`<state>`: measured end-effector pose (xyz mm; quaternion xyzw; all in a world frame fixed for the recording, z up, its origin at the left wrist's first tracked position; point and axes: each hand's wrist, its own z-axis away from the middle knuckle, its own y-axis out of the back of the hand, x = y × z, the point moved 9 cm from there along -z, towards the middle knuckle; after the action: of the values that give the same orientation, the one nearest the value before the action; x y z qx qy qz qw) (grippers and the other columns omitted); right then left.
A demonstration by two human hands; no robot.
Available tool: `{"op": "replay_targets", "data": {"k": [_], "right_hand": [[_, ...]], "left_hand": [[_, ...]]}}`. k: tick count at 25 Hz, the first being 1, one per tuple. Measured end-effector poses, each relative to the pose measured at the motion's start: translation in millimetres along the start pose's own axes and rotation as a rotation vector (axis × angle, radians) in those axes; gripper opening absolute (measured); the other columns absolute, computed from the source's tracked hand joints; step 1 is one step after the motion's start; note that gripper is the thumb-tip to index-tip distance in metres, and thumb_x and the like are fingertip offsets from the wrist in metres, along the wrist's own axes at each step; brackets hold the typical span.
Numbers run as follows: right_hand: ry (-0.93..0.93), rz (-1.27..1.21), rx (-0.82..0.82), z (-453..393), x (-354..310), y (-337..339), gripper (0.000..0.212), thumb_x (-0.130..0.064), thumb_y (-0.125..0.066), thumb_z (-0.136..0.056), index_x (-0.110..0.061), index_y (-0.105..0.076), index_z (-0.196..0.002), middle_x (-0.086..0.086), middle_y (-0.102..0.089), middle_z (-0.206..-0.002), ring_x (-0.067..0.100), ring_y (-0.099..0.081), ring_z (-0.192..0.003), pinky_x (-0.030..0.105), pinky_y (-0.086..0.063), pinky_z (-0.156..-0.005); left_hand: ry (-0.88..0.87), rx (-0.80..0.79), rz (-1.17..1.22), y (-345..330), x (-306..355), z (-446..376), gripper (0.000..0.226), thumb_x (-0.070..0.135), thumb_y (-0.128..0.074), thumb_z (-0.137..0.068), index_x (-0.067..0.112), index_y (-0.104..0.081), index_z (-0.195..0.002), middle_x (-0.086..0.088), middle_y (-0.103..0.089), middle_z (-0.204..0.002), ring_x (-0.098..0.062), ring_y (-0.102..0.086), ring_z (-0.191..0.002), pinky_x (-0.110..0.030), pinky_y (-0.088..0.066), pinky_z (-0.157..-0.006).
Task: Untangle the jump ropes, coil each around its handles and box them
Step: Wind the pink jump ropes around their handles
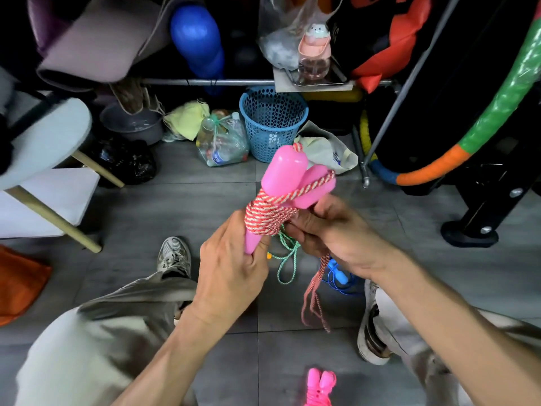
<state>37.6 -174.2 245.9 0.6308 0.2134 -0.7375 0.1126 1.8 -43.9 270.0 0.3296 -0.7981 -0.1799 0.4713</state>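
Observation:
Two pink handles [285,174] stand side by side at centre, with a red-and-white rope [269,213] coiled tightly around their lower half. My left hand [231,268] grips the lower ends of the handles. My right hand [330,230] holds the coil from the right, and the rope's loose tail [314,291] hangs below it. On the floor behind lie a green rope [288,259] and a blue rope with a blue handle [339,275]. Another pink rope, coiled on its handles [320,385], lies at the bottom edge.
A blue mesh basket [273,121], a bag of plastic bottles [221,142] and a black bag [126,161] sit on the grey tiled floor ahead. A white stool [44,148] stands left, a striped hoop [483,136] right. My shoes [174,254] flank the ropes.

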Motion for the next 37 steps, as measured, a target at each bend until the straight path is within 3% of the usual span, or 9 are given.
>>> {"op": "replay_targets", "data": {"k": [5, 9, 11, 18, 22, 25, 29, 33, 37], "right_hand": [[-0.131, 0.124, 0.207, 7.9, 26.7, 10.1, 0.019, -0.002, -0.059, -0.088, -0.019, -0.059, -0.082, -0.011, -0.051, -0.056, 0.001, -0.036, -0.043, 0.015, -0.027, -0.041], [-0.300, -0.066, 0.326, 19.0, 51.4, 12.4, 0.039, -0.058, -0.073, -0.068, -0.022, -0.061, -0.079, 0.006, -0.051, -0.073, 0.007, -0.032, -0.046, 0.022, -0.019, -0.042], [-0.347, -0.107, 0.488, 26.1, 57.6, 22.5, 0.040, -0.057, -0.075, -0.067, -0.022, -0.055, -0.071, 0.001, -0.045, -0.061, 0.008, -0.028, -0.043, 0.022, -0.016, -0.042], [-0.137, 0.006, 0.365, 21.1, 23.6, 20.3, 0.033, -0.017, -0.061, -0.091, -0.013, -0.060, -0.059, 0.001, -0.055, -0.044, 0.009, -0.042, -0.034, 0.016, -0.030, -0.037], [-0.085, 0.011, 0.306, 18.8, 17.8, 19.4, 0.028, -0.036, -0.064, -0.079, -0.018, -0.063, -0.059, 0.017, -0.058, -0.056, 0.027, -0.048, -0.048, 0.028, -0.033, -0.044], [-0.018, 0.036, 0.281, 18.4, 7.1, 23.4, 0.027, -0.039, -0.067, -0.075, -0.016, -0.063, -0.062, 0.006, -0.054, -0.053, 0.014, -0.045, -0.044, 0.020, -0.034, -0.042], [0.015, 0.120, 0.083, 15.1, -4.7, 17.2, 0.069, -0.069, -0.073, -0.064, -0.003, -0.056, -0.072, 0.009, -0.036, -0.055, 0.014, -0.028, -0.047, 0.026, -0.016, -0.042], [0.030, 0.090, -0.163, 16.1, -9.3, 10.8, 0.036, -0.018, -0.073, -0.079, -0.003, -0.062, -0.110, 0.016, -0.065, -0.088, 0.019, -0.052, -0.073, 0.036, -0.051, -0.065], [-0.016, 0.140, 0.015, 7.1, 5.3, 29.0, 0.036, -0.002, -0.058, -0.076, 0.008, -0.060, -0.111, 0.007, -0.059, -0.078, 0.013, -0.049, -0.062, 0.019, -0.039, -0.057]], "left_hand": [[0.090, -0.205, -0.196, -31.1, -10.3, 1.9, 0.022, 0.009, -0.068, -0.078, 0.011, -0.048, -0.087, -0.010, -0.060, -0.064, -0.038, -0.057, -0.057, -0.029, -0.030, -0.050], [-0.103, -0.323, -0.482, -60.4, 4.5, 11.6, 0.027, 0.008, -0.070, -0.067, 0.011, -0.046, -0.079, -0.007, -0.055, -0.060, -0.030, -0.058, -0.048, -0.027, -0.033, -0.035], [-0.148, -0.358, -0.461, -70.7, 11.1, 17.2, 0.031, 0.006, -0.075, -0.063, 0.011, -0.048, -0.078, -0.005, -0.055, -0.060, -0.028, -0.058, -0.050, -0.026, -0.030, -0.037], [0.625, -0.793, 0.650, -89.0, -16.6, 25.9, 0.023, 0.016, -0.076, -0.081, 0.003, -0.061, -0.092, -0.013, -0.068, -0.075, -0.022, -0.061, -0.062, -0.029, -0.050, -0.053], [0.700, -0.917, 1.036, -87.1, 0.2, 37.8, 0.026, 0.022, -0.058, -0.087, 0.000, -0.064, -0.099, -0.028, -0.068, -0.087, -0.022, -0.058, -0.064, -0.022, -0.037, -0.050], [0.728, -0.933, 1.185, -84.4, 6.2, 39.3, 0.036, 0.031, -0.066, -0.083, -0.001, -0.065, -0.099, -0.023, -0.063, -0.075, -0.019, -0.052, -0.057, -0.019, -0.034, -0.047], [0.614, -0.847, 1.341, -79.0, 14.3, 38.5, 0.042, 0.043, -0.073, -0.079, 0.005, -0.066, -0.093, -0.011, -0.052, -0.063, -0.015, -0.035, -0.051, -0.020, -0.029, -0.046], [0.534, -0.775, 1.408, -70.1, 14.0, 30.0, 0.035, 0.041, -0.070, -0.083, 0.007, -0.064, -0.089, -0.009, -0.051, -0.062, -0.015, -0.028, -0.052, -0.021, -0.025, -0.046], [0.541, -0.769, 1.407, -74.9, 13.8, 29.1, 0.037, 0.039, -0.072, -0.082, 0.005, -0.063, -0.093, -0.011, -0.052, -0.067, -0.016, -0.033, -0.055, -0.022, -0.027, -0.048]]}}
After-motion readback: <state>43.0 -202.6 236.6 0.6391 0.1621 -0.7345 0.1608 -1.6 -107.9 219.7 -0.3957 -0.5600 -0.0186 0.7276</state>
